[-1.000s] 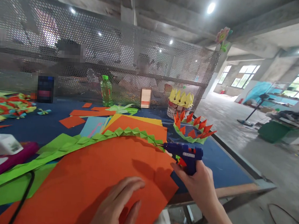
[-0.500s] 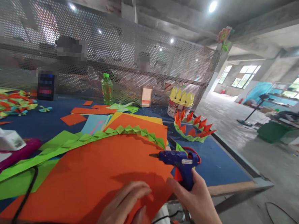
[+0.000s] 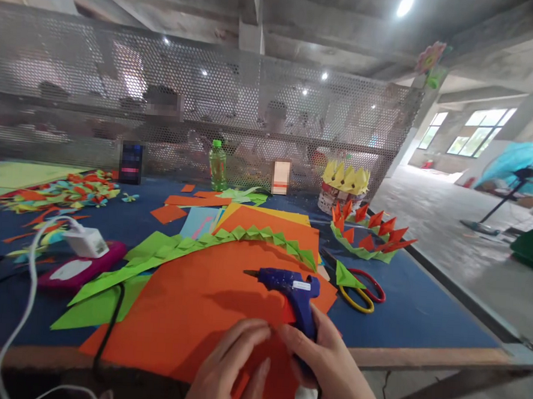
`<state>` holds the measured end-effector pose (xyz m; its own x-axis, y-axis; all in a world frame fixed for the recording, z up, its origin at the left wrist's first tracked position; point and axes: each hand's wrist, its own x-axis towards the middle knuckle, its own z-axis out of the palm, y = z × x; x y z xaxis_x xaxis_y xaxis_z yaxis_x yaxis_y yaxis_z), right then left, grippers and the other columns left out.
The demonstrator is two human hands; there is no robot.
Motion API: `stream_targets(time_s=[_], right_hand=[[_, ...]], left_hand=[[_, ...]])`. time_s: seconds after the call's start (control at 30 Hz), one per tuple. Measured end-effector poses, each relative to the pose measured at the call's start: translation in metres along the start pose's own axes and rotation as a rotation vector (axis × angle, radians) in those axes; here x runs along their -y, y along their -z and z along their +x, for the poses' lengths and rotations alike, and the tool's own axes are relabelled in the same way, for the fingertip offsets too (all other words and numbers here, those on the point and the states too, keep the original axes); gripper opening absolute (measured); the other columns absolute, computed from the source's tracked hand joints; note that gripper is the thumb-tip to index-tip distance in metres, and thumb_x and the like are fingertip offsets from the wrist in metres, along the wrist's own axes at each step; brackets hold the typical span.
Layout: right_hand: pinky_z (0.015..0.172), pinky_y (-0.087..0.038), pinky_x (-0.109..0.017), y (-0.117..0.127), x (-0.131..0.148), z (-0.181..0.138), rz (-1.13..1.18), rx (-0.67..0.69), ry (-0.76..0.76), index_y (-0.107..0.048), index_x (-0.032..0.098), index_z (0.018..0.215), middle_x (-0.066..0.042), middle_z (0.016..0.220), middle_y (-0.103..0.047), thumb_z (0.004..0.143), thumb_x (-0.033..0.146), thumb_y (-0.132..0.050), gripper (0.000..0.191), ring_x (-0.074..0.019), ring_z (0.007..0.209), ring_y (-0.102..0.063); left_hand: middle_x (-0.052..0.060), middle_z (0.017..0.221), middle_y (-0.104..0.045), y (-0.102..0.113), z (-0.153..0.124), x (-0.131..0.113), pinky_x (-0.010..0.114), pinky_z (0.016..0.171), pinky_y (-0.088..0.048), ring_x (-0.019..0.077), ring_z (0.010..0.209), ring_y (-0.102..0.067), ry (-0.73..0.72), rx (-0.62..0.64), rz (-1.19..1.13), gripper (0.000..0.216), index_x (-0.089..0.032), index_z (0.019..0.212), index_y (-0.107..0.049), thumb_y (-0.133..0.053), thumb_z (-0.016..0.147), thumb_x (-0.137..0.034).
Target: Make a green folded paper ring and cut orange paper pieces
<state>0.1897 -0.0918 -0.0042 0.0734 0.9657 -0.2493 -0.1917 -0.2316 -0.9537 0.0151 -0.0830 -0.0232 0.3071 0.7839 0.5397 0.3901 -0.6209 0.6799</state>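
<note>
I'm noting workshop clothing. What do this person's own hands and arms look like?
The left hand and right hand are both ungloved, each grip made of slim fingers and a thumb. I see no ring, bracelet or watch, though some right fingers are hidden. The right forearm shows no sleeve as far as the picture's edge; the left forearm is out of view.

Glaring ceiling lamp (image 3: 405,5), washed-out windows (image 3: 481,131), soft shadows on orange paper (image 3: 174,305)

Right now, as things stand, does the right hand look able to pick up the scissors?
Probably not: the right hand holds the blue glue gun. Otherwise the way looks free; the scissors lie close by, with only a green paper piece partly over them.
</note>
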Motion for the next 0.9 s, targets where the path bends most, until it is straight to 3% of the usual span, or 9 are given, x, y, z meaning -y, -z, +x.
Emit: stream_targets(time_s=[0.17, 0.27, 0.37, 0.43, 0.5, 0.67, 0.8, 0.9], right_hand=[[0.047, -0.032, -0.016, -0.012, 0.001, -0.001, 0.027, 0.064, -0.013, -0.053, 0.02, 0.091, 0.009, 0.063, -0.047, 0.076, 0.054, -0.077, 0.045, -0.0054, 0.052, -0.042], [0.055, -0.04, -0.017, -0.016, -0.003, 0.0, 0.042, 0.011, 0.006, -0.061, 0.019, 0.102, 0.008, 0.068, -0.054, 0.074, 0.055, -0.08, 0.05, -0.0073, 0.06, -0.048], [0.086, -0.05, -0.021, -0.017, -0.01, 0.001, 0.072, -0.114, 0.043, -0.064, 0.021, 0.123, 0.0, 0.104, -0.072, 0.07, 0.061, -0.082, 0.069, -0.0163, 0.098, -0.065], [0.104, -0.045, -0.026, -0.016, -0.014, 0.001, 0.06, -0.176, 0.069, -0.063, 0.023, 0.131, -0.003, 0.131, -0.068, 0.069, 0.067, -0.079, 0.078, -0.0231, 0.126, -0.058], [0.112, -0.041, -0.032, -0.013, -0.018, -0.001, 0.0, -0.221, 0.099, -0.063, 0.023, 0.134, -0.004, 0.143, -0.062, 0.074, 0.07, -0.073, 0.077, -0.0267, 0.139, -0.049], [0.113, -0.044, -0.033, -0.008, -0.029, -0.001, -0.17, -0.288, 0.277, -0.058, 0.026, 0.142, -0.002, 0.152, -0.052, 0.095, 0.062, -0.052, 0.059, -0.0239, 0.144, -0.043], [0.115, -0.042, -0.038, -0.01, -0.033, 0.008, -0.357, -0.286, 0.57, -0.05, 0.024, 0.148, -0.006, 0.153, -0.052, 0.102, 0.044, -0.046, 0.051, -0.0238, 0.141, -0.048], [0.119, -0.037, -0.044, -0.009, -0.033, 0.015, -0.522, -0.27, 0.691, -0.045, 0.024, 0.151, -0.009, 0.149, -0.055, 0.103, 0.035, -0.044, 0.05, -0.0249, 0.139, -0.05]], left_hand=[[0.004, 0.112, -0.074, 0.002, 0.001, 0.006, 0.018, 0.088, -0.057, 0.0163, 0.1, -0.072, 0.055, -0.061, -0.036, 0.023, -0.029, 0.116, -0.067, -0.062, 0.094, -0.027], [0.004, 0.112, -0.074, 0.001, 0.002, 0.009, 0.02, 0.089, -0.056, 0.0166, 0.099, -0.071, 0.112, -0.072, -0.056, 0.022, -0.029, 0.116, -0.067, -0.061, 0.094, -0.03], [0.007, 0.113, -0.072, -0.001, 0.006, 0.009, 0.022, 0.087, -0.057, 0.0177, 0.099, -0.07, 0.18, -0.065, -0.092, 0.023, -0.026, 0.115, -0.067, -0.059, 0.096, -0.035], [0.009, 0.114, -0.072, -0.002, 0.01, 0.008, 0.023, 0.087, -0.057, 0.0186, 0.101, -0.07, 0.208, -0.039, -0.14, 0.025, -0.024, 0.115, -0.067, -0.058, 0.096, -0.038], [0.01, 0.113, -0.072, -0.002, 0.015, 0.005, 0.025, 0.087, -0.057, 0.0195, 0.102, -0.069, 0.223, 0.002, -0.195, 0.026, -0.023, 0.114, -0.067, -0.058, 0.096, -0.04], [0.011, 0.118, -0.072, -0.004, 0.025, -0.001, 0.028, 0.089, -0.056, 0.0206, 0.1, -0.07, 0.307, 0.075, -0.267, 0.032, -0.022, 0.117, -0.066, -0.057, 0.096, -0.044], [0.013, 0.123, -0.07, -0.008, 0.033, -0.003, 0.031, 0.096, -0.054, 0.024, 0.113, -0.066, 0.342, 0.13, -0.4, 0.038, -0.019, 0.122, -0.065, -0.054, 0.098, -0.046], [0.012, 0.127, -0.07, -0.012, 0.039, -0.002, 0.032, 0.101, -0.051, 0.0244, 0.119, -0.064, 0.369, 0.175, -0.525, 0.04, -0.018, 0.125, -0.064, -0.053, 0.099, -0.046]])
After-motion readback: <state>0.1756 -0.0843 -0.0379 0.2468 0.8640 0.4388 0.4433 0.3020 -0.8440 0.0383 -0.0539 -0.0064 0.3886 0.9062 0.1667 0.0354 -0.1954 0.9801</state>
